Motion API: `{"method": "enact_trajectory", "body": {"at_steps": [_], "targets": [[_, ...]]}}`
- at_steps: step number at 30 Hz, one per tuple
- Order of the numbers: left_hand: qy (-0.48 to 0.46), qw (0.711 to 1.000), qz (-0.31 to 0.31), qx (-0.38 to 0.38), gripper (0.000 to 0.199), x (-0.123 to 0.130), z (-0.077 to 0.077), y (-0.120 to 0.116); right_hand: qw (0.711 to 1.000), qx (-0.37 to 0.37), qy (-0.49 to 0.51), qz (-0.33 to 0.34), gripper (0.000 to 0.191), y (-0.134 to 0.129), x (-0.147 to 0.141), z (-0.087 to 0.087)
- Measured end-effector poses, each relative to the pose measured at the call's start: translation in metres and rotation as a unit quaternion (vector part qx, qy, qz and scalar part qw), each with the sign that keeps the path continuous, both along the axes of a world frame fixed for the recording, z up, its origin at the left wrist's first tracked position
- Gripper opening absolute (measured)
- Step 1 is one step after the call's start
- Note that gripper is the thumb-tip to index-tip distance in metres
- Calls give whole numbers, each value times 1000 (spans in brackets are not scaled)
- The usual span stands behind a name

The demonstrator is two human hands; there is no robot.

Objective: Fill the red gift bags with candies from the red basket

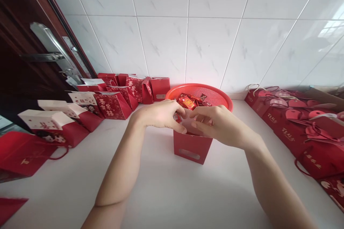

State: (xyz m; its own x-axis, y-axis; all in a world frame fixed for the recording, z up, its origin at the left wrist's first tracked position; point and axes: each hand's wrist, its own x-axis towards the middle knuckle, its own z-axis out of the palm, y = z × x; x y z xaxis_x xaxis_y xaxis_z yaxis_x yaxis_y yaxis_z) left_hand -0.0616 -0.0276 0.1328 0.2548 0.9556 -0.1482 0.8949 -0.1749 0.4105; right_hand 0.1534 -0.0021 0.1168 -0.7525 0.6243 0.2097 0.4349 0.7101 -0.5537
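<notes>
A red gift box (192, 146) with an oval cut-out in its near side stands upright on the white surface in front of me, its top unclosed. My left hand (165, 114) grips the left part of its upper edge, thumb and fingers curled about the rim. At the upper right, my right hand (216, 123) has its fingers bent over the opening and closed on the box's top flap. The hands partly hide the box's inside. Just behind is a red plastic basket (228, 101) holding red-wrapped sweets (187, 102).
Several red paper boxes (114, 105) with white or patterned tops line the left side and back wall. On the right stand red gift bags (285, 128) with cord handles. A dark door with a metal handle (51, 55) is at the left, beside a white tiled wall (161, 43).
</notes>
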Motion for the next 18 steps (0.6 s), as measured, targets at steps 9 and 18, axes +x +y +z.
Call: {"method": "enact_trajectory", "body": {"at_steps": [9, 18], "targets": [[-10, 1000, 0, 20, 34, 7, 3, -3, 995, -45, 89, -23, 13, 3, -5, -4], [-143, 989, -36, 29, 42, 16, -1, -4, 978, -126, 162, -44, 13, 6, -12, -11]]}}
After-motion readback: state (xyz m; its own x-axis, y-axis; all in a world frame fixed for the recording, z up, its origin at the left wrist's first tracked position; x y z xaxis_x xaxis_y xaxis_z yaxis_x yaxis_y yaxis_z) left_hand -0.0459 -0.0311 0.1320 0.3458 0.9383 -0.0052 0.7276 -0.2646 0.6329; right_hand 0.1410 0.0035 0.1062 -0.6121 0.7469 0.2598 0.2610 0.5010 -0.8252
